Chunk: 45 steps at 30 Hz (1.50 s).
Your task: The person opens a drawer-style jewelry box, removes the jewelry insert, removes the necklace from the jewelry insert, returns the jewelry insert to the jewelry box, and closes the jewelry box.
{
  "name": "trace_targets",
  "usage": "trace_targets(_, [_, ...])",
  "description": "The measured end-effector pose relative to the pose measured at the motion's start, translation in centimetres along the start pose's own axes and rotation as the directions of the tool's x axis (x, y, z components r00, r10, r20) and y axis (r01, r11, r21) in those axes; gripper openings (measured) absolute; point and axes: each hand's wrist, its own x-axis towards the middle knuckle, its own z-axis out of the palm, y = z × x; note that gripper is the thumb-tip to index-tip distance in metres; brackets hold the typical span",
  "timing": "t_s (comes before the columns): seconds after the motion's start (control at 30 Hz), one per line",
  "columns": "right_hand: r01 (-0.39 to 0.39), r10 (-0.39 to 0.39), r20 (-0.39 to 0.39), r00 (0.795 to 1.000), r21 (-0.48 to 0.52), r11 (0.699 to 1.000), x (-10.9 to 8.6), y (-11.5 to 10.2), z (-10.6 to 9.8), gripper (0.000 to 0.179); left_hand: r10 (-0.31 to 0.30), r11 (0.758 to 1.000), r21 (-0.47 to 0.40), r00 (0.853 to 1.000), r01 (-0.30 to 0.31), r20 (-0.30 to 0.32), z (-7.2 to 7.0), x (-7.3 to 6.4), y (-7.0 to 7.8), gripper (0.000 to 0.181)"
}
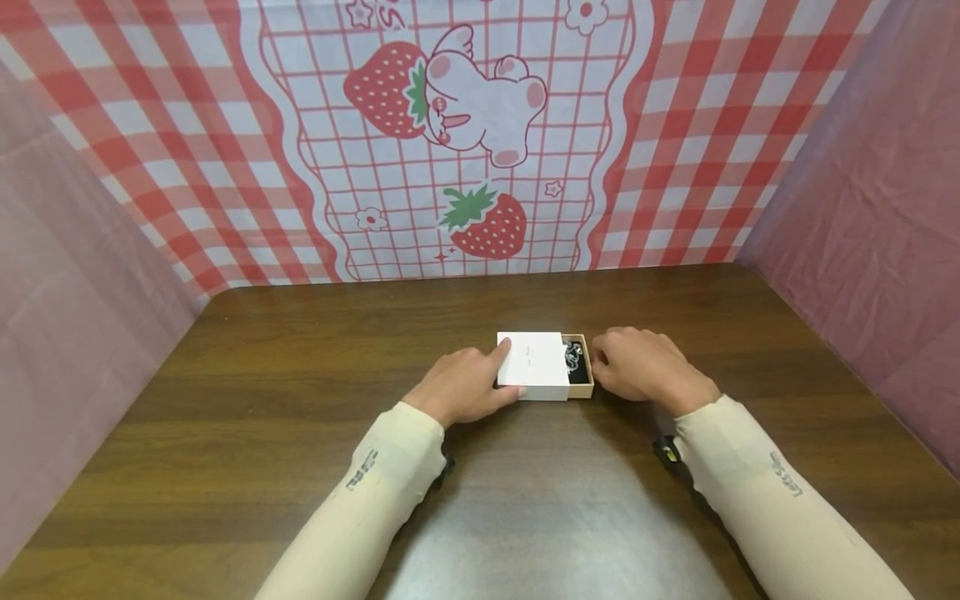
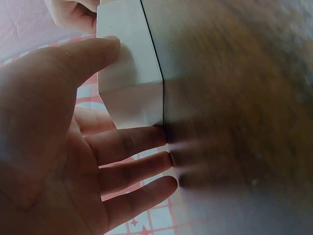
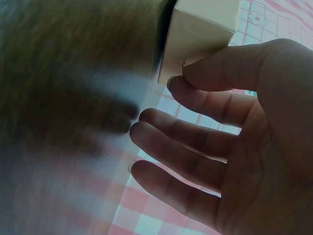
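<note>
A white sliding box lies on the table, its drawer partly out of the sleeve on the right. Inside the drawer a silver chain-like piece of jewelry rests on black lining, half covered by the sleeve. My left hand grips the sleeve's left end between thumb and forefinger; the other fingers are spread by the tabletop in the left wrist view. At the drawer's end, my right hand pinches a small pull loop between thumb and forefinger, its other fingers loosely bent.
The brown wooden table spreads around the box. A red-and-white checked cloth with strawberries hangs along the back edge. Pink cloths close in both sides. Dark straps show at the wrists, under pale sleeves.
</note>
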Motion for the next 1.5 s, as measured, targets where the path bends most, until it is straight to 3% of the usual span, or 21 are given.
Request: trace_targets(1.5, [-0.005,0.005,0.029,1.000,-0.001,1.000,0.12,0.12,0.07,0.021,-0.003,1.000,-0.006,1.000,0.003,0.000,0.03,-0.03,-0.13,0.078])
